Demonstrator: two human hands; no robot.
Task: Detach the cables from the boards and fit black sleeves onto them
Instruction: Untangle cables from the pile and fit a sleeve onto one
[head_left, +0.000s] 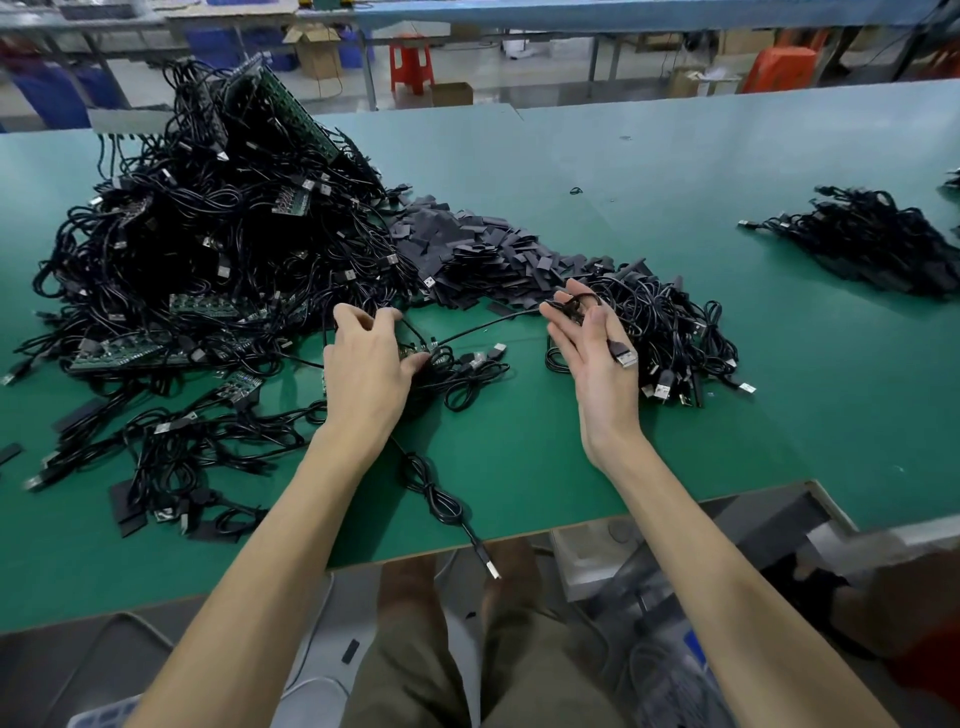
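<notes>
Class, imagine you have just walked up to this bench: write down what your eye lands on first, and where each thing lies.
A huge tangle of black cables with green boards in it fills the far left of the green table. Beside it in the middle spreads a heap of black sleeves. In front, the left hand holds a small board while the right hand grips a coiled cable.

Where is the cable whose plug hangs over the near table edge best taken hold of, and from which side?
Probably at its bunched middle, from above: the cable lies flat on the table, and the loops there offer something thick to close round. Its plug hangs past the edge, so pinching it might only drag the coil.
</notes>
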